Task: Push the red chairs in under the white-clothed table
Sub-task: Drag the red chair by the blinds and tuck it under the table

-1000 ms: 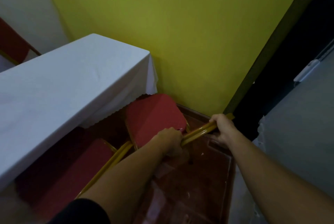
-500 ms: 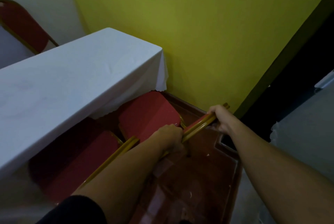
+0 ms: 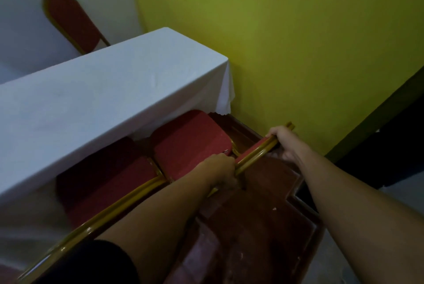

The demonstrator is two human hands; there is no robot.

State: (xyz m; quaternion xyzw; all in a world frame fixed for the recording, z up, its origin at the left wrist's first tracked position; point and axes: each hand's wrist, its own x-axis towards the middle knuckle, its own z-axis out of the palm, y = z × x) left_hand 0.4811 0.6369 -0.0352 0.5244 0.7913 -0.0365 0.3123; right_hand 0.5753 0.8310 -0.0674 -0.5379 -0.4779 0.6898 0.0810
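Note:
The white-clothed table (image 3: 91, 91) runs from the left edge to the yellow wall. A red chair (image 3: 190, 141) with a gold frame stands at the table's right end, its seat partly under the cloth. My left hand (image 3: 221, 167) grips the left part of its backrest top. My right hand (image 3: 283, 140) holds the right end of the same gold bar. A second red chair (image 3: 107, 182) stands to its left, its seat partly under the table and its gold backrest rail running toward the lower left.
A third red chair (image 3: 71, 19) stands behind the table against the white wall. The yellow wall (image 3: 298, 42) is close on the right. Below me lies a raised dark red-brown floor (image 3: 252, 226) with a step edge at the right.
The right-end chair's seat has slid further under the cloth. The view has shifted so the table and the far chair sit more to the right. Both hands stay on the backrest.

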